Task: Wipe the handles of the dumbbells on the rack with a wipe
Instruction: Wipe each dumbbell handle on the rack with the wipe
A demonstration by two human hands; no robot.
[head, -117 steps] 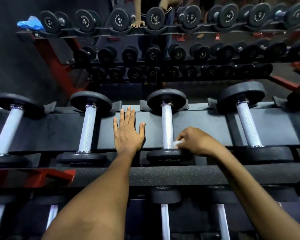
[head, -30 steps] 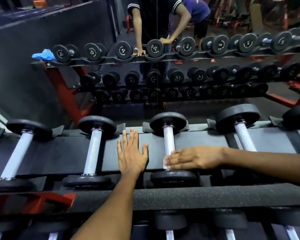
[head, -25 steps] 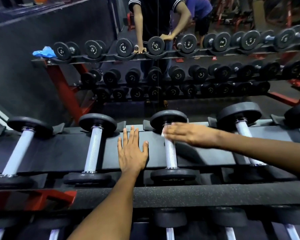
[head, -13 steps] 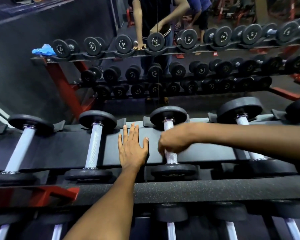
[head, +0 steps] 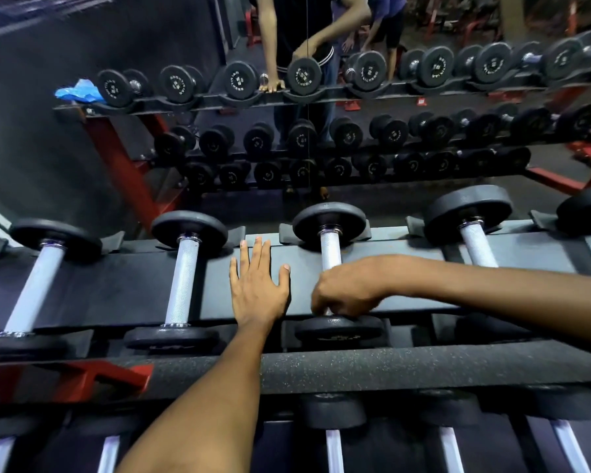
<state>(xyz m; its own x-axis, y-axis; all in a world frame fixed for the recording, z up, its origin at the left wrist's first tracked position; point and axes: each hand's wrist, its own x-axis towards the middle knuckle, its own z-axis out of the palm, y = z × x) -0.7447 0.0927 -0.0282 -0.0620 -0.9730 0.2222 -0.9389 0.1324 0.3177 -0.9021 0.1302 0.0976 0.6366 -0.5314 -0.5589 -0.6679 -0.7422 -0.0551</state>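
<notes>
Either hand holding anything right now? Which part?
Right hand grips the near end of the third dumbbell's handle; no wipe is visible. Left hand holds nothing, flat on the rack shelf.

White lettering ringing the end plates of the mirrored dumbbells (head: 303,76) on the top rack tier (head: 321,95), reversed by the mirror and too small to spell out. Central digits there too, possibly a "5" among them, not certain. Faint marks on the lower-tier plates (head: 345,134), illegible. Embossed marks on the near dumbbell's front plate (head: 338,331), unreadable.
</notes>
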